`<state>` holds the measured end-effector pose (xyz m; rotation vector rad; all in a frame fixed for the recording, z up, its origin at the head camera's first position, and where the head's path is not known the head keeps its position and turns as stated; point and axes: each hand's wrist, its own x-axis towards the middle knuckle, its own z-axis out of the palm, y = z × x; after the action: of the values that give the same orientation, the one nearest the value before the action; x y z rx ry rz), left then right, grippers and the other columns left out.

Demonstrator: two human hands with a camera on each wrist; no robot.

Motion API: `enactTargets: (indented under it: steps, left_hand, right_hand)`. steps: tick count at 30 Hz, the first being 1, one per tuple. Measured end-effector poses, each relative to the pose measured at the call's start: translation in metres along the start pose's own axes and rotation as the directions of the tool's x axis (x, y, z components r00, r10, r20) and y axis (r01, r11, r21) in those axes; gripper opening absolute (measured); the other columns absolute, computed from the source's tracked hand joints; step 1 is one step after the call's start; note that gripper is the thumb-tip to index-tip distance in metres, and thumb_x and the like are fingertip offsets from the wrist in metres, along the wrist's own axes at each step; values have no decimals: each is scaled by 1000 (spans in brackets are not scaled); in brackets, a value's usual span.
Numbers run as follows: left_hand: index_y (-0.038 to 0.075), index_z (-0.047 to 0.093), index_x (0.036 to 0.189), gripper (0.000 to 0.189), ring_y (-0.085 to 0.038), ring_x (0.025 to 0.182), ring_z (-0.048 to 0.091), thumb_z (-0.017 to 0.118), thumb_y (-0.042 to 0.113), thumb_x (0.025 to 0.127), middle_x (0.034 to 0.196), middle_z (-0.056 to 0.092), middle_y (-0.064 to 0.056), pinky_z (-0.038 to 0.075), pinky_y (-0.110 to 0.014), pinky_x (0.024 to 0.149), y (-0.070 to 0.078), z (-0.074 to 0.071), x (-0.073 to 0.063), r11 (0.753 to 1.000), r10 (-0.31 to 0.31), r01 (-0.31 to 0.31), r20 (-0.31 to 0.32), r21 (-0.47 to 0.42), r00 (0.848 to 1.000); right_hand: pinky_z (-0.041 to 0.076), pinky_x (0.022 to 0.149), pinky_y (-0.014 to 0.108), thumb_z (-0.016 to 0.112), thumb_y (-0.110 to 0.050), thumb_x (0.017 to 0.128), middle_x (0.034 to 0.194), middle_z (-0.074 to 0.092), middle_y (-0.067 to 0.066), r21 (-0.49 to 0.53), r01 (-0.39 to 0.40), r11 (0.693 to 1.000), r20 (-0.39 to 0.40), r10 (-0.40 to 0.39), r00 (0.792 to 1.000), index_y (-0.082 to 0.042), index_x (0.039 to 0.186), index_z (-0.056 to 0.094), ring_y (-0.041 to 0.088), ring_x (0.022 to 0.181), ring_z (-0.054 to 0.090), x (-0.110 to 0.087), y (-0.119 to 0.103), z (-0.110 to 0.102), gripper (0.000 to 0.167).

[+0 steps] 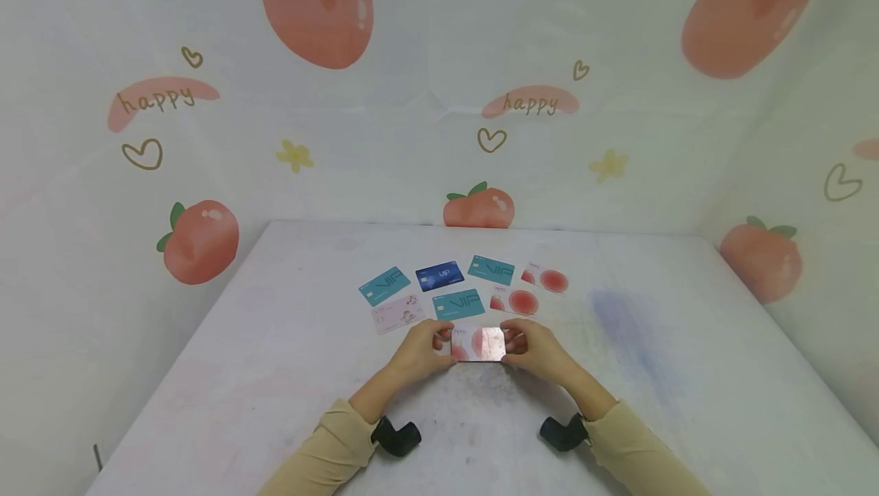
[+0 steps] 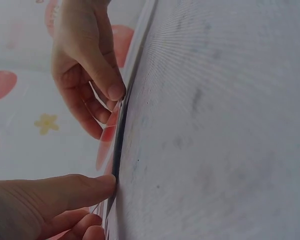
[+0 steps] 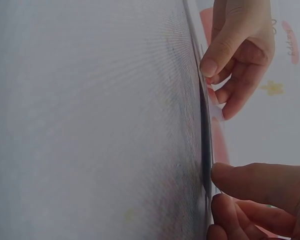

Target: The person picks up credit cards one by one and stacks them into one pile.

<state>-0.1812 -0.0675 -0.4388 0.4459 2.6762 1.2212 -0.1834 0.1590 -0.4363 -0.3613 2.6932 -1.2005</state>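
A white card with a pink-red circle (image 1: 468, 342) lies between the two hands in the head view, bright glare over its right part. My left hand (image 1: 420, 351) pinches its left edge between thumb and fingers. At the right edge, my right hand (image 1: 540, 349) pinches it the same way. Both wrist views show the card nearly edge-on, low over the table, as a dark thin line (image 2: 121, 135) with each thumb at its near edge. Just beyond the left hand is a pink card (image 1: 398, 314), and a teal VIP card (image 1: 458, 304) lies beyond the held card.
Farther back lie two more teal VIP cards (image 1: 384, 286) (image 1: 491, 270), a dark blue VIP card (image 1: 439, 275) and two white cards with red circles (image 1: 515, 301) (image 1: 545, 278). They rest on a white table (image 1: 275, 343) backed by a fruit-printed curtain (image 1: 412, 122).
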Motion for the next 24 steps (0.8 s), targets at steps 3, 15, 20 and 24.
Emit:
enactTargets:
  steps: [3,15,20,24]
  left_hand:
    - [-2,56,122,51,-16,82,48,74,10,76,98,58,-10,44,-20,69,0,0,0,1000,4,-4,-4,6,1000]
    - [-4,56,121,48,-15,79,45,72,8,78,92,56,-9,38,-18,64,0,4,0,999,40,-40,-9,14,999]
    - [-4,55,123,49,-15,79,45,71,9,79,93,55,-8,38,-18,64,-2,5,1,999,41,-41,8,14,999]
    - [-5,55,122,48,-14,78,45,71,9,79,90,54,-8,38,-17,65,-2,4,1,999,49,-50,11,22,999]
  right_hand:
    - [56,74,30,73,-2,75,96,63,10,-9,5,1000,-1,-5,1000,2,117,57,14,80,59,0,0,0,45]
    - [56,74,30,74,-4,76,95,63,11,-50,39,998,13,-38,999,2,114,56,14,79,56,-2,1,-2,43]
    - [56,75,30,74,-5,76,93,62,9,-59,13,998,13,-13,1000,1,113,57,14,79,55,-2,1,-1,42]
    - [56,75,29,74,-5,75,91,60,6,-61,-9,998,20,10,1000,0,113,57,14,78,54,-1,1,-2,42]
